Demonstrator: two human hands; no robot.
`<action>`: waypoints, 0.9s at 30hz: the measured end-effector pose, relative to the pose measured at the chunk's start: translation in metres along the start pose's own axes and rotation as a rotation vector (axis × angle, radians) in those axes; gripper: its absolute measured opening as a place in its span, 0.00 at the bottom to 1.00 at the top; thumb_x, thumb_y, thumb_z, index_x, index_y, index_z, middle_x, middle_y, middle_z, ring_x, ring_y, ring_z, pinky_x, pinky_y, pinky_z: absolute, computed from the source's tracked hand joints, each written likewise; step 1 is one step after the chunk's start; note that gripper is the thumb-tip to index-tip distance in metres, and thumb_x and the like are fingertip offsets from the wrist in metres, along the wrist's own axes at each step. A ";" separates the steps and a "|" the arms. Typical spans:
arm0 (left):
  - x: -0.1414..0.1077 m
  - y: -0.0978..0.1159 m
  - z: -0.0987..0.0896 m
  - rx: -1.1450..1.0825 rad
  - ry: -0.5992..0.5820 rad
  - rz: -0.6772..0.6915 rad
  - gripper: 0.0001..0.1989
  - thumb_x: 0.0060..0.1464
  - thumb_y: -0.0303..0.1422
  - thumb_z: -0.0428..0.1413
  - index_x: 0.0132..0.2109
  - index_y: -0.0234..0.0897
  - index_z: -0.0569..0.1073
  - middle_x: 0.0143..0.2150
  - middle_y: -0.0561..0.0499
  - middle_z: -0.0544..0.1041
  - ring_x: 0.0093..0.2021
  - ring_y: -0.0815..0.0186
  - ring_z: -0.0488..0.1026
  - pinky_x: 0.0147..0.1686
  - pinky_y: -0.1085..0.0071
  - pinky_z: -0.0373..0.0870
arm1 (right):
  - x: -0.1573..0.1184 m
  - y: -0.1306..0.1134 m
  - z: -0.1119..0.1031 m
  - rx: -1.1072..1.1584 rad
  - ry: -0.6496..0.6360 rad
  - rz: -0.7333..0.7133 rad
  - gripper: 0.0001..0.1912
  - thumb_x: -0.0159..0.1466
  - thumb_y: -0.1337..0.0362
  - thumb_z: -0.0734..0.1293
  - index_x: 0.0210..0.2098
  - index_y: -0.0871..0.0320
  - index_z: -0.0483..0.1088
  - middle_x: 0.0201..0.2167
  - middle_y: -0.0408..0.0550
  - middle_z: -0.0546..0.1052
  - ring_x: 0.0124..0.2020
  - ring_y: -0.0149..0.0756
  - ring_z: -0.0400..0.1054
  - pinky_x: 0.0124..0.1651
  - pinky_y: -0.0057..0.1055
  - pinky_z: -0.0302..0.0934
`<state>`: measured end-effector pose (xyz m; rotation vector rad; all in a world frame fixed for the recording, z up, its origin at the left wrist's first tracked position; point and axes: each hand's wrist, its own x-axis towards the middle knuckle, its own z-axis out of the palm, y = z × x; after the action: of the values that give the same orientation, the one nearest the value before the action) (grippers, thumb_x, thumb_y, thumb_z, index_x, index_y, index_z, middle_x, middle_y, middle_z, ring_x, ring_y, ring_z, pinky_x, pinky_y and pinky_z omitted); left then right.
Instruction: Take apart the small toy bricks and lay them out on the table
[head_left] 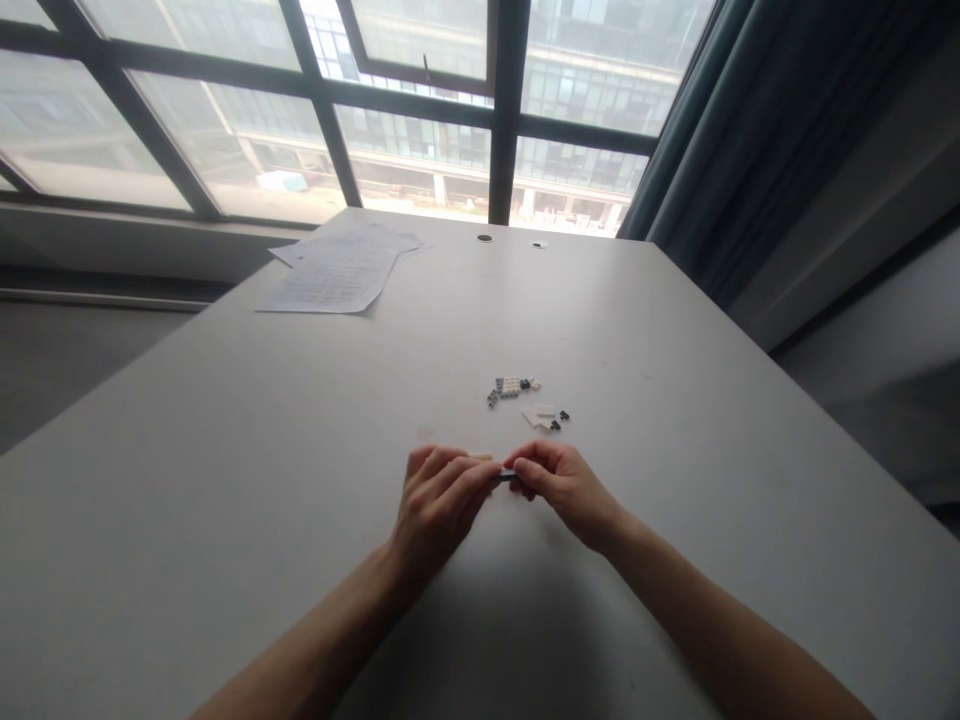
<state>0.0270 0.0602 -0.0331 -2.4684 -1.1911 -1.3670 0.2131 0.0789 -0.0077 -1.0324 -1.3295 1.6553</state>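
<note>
My left hand and my right hand meet above the near part of the table, fingertips close together. Between them is a small dark grey building brick, pinched from both sides and partly covered by the fingers. Behind my left fingers shows the edge of a pale, cream-coloured piece; the rest of it is hidden. Just beyond my hands lies a group of grey, cream and black bricks. Nearer to my right hand are flat white pieces and small black pieces.
Printed paper sheets lie at the far left of the white table. Two round cable holes, one dark and one white-rimmed, sit near the far edge. Windows stand behind, and a dark curtain hangs at right.
</note>
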 end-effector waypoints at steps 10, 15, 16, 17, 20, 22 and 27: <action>-0.002 -0.001 0.000 0.002 -0.023 -0.008 0.04 0.57 0.32 0.57 0.40 0.40 0.73 0.33 0.52 0.78 0.36 0.66 0.70 0.44 0.65 0.60 | -0.006 0.003 0.002 -0.027 0.031 -0.108 0.10 0.58 0.59 0.70 0.35 0.60 0.73 0.25 0.43 0.74 0.26 0.29 0.64 0.31 0.28 0.59; -0.003 -0.002 0.002 -0.010 -0.026 -0.013 0.05 0.58 0.34 0.56 0.36 0.38 0.72 0.32 0.51 0.76 0.35 0.66 0.69 0.44 0.64 0.60 | -0.006 0.011 0.001 -0.111 0.054 -0.170 0.09 0.61 0.59 0.67 0.34 0.60 0.73 0.25 0.44 0.74 0.27 0.29 0.64 0.32 0.27 0.59; -0.003 -0.002 0.002 -0.011 -0.028 -0.011 0.05 0.58 0.34 0.55 0.36 0.38 0.72 0.31 0.51 0.76 0.35 0.66 0.69 0.44 0.64 0.60 | -0.006 0.012 0.001 -0.127 0.058 -0.176 0.09 0.61 0.59 0.67 0.34 0.60 0.73 0.25 0.44 0.74 0.27 0.29 0.65 0.32 0.27 0.59; -0.003 -0.002 0.002 -0.011 -0.030 -0.007 0.05 0.58 0.34 0.56 0.36 0.38 0.72 0.31 0.52 0.76 0.35 0.66 0.69 0.44 0.64 0.60 | -0.006 0.012 0.001 -0.141 0.064 -0.180 0.09 0.61 0.59 0.67 0.34 0.60 0.74 0.25 0.44 0.74 0.27 0.29 0.65 0.32 0.27 0.59; -0.003 -0.003 0.002 -0.005 -0.023 0.004 0.04 0.57 0.34 0.56 0.36 0.38 0.71 0.30 0.52 0.75 0.34 0.66 0.69 0.43 0.64 0.61 | -0.007 0.012 0.001 -0.141 0.100 -0.182 0.08 0.60 0.60 0.69 0.34 0.59 0.73 0.25 0.43 0.74 0.27 0.30 0.65 0.32 0.27 0.60; -0.003 -0.002 0.001 0.005 -0.013 0.008 0.04 0.56 0.33 0.57 0.36 0.38 0.71 0.30 0.52 0.75 0.33 0.66 0.69 0.43 0.64 0.61 | -0.007 0.011 0.002 -0.106 0.127 -0.176 0.08 0.58 0.61 0.70 0.35 0.59 0.73 0.25 0.43 0.74 0.27 0.30 0.67 0.32 0.28 0.62; 0.000 0.000 -0.001 -0.004 0.009 0.028 0.08 0.53 0.30 0.61 0.41 0.39 0.73 0.31 0.53 0.77 0.33 0.67 0.70 0.42 0.66 0.62 | -0.007 0.012 0.004 -0.030 0.150 -0.178 0.07 0.56 0.64 0.72 0.33 0.58 0.73 0.27 0.44 0.76 0.29 0.31 0.70 0.36 0.29 0.65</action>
<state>0.0266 0.0597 -0.0329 -2.4690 -1.1493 -1.3731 0.2111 0.0690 -0.0178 -1.0038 -1.3104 1.4033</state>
